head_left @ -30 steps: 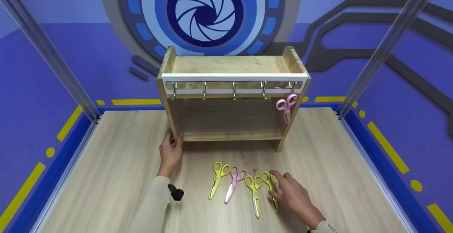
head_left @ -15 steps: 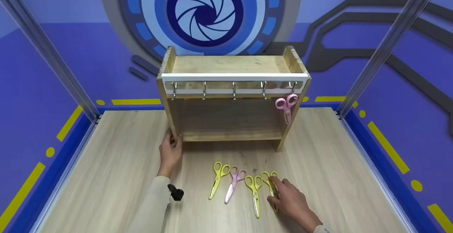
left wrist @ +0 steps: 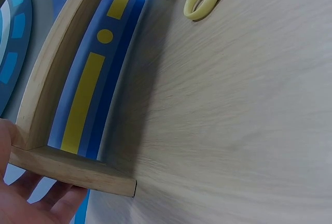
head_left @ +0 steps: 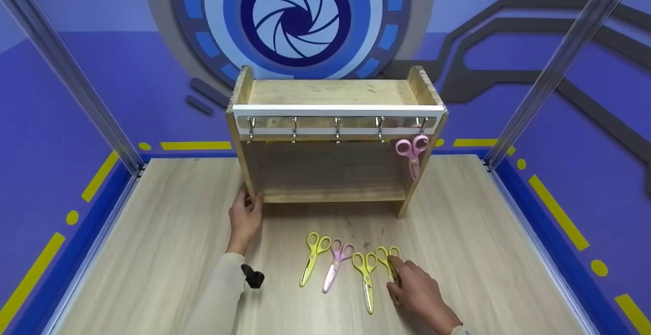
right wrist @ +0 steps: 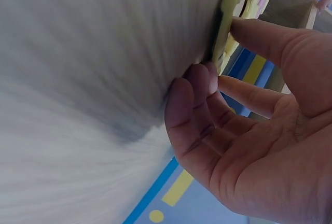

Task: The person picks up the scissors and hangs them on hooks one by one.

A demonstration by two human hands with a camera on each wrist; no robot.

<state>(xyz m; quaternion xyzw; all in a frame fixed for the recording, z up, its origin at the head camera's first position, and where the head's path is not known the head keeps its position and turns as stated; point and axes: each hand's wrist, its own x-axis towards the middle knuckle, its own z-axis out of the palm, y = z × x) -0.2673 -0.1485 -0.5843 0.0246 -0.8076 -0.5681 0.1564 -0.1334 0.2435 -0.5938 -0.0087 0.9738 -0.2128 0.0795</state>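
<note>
Left hand (head_left: 245,219) grips shelf (head_left: 333,175) | right hand (head_left: 419,290) pinches yellow scissors (right wrist: 225,23), another pair (head_left: 365,275) just left | step: seemingly pickup | next: probably steady lift

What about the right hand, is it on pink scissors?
No, the right hand pinches the yellow scissors at the right end of the row.

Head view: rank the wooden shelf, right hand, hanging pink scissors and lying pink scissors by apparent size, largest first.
1. Wooden shelf
2. Right hand
3. Hanging pink scissors and lying pink scissors: too alike to rank surely; the lying pair seems nearer the camera.
</note>
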